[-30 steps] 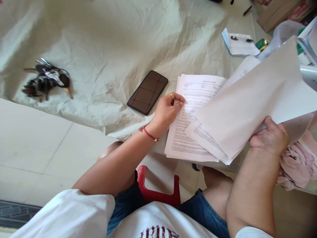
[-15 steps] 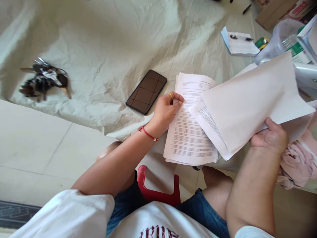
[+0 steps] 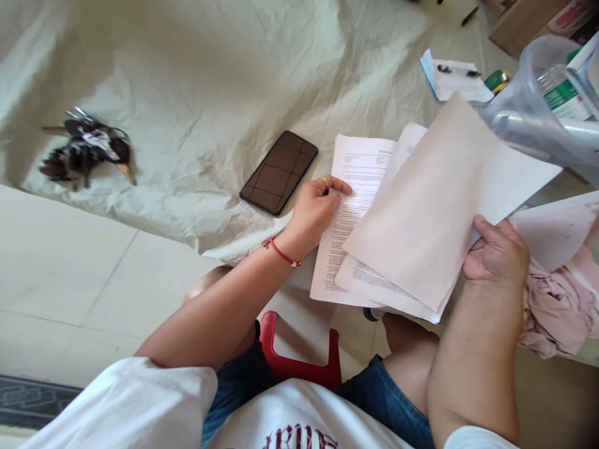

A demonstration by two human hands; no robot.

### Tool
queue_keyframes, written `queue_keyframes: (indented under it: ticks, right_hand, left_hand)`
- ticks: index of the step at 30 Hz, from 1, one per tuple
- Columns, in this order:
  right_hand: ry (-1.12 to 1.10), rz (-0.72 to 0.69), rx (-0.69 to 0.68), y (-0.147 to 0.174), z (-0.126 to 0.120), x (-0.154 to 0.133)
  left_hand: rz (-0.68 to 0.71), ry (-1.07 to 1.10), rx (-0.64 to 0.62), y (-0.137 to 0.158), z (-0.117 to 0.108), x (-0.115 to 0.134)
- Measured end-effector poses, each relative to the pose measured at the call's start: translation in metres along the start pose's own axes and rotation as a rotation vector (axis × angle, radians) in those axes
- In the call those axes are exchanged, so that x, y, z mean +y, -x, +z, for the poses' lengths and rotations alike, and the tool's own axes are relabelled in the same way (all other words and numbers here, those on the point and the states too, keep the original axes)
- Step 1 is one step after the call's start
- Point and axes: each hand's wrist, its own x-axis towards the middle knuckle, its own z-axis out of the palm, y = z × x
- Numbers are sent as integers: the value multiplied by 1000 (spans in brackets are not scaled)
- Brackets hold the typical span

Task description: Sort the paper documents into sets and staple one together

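Note:
A stack of printed papers [image 3: 358, 181] lies at the near table edge. My left hand [image 3: 317, 209], with a ring and a red bracelet, grips its left side, fingers curled and the index fingertip on the print. My right hand [image 3: 496, 252] is closed on loose sheets of paper [image 3: 421, 212], thumb on top. The uppermost sheet shows a blank, curved face; part of a printed page peeks out below it. These sheets overlap the right part of the stack and hide much of its text. A dark smartphone [image 3: 279, 173] rests just left of the stack.
A bunch of keys [image 3: 88, 149] lies at the left on the pale tablecloth [image 3: 187, 81]. Towards the right are a notepad with a pen [image 3: 461, 81], a tape measure [image 3: 496, 81], a clear plastic tub [image 3: 510, 112], pink cloth [image 3: 556, 305] and another sheet [image 3: 552, 234]. A red stool [image 3: 299, 365] stands below.
My right hand has moved left and slightly up, carrying the loose sheets further over the printed stack. The sheet at the far right is more exposed. My left hand has barely moved.

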Motion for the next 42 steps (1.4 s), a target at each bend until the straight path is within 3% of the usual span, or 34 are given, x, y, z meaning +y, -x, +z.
queue_keyframes:
  ticks: [8, 20, 27, 35, 42]
  right_hand:
    - [4, -2, -119, 13, 12, 3]
    - [18, -8, -141, 20, 23, 5]
    - [11, 44, -164, 19, 22, 11]
    - [58, 99, -165, 17, 19, 14]
    - [92, 23, -190, 16, 15, 14]
  left_hand:
    - [-12, 17, -59, 5, 1, 1]
    - [6, -3, -57, 5, 1, 1]
    - [44, -109, 0, 1, 0, -5]
    - [56, -88, 67, 2, 1, 2]
    - [110, -60, 28, 2, 1, 0]
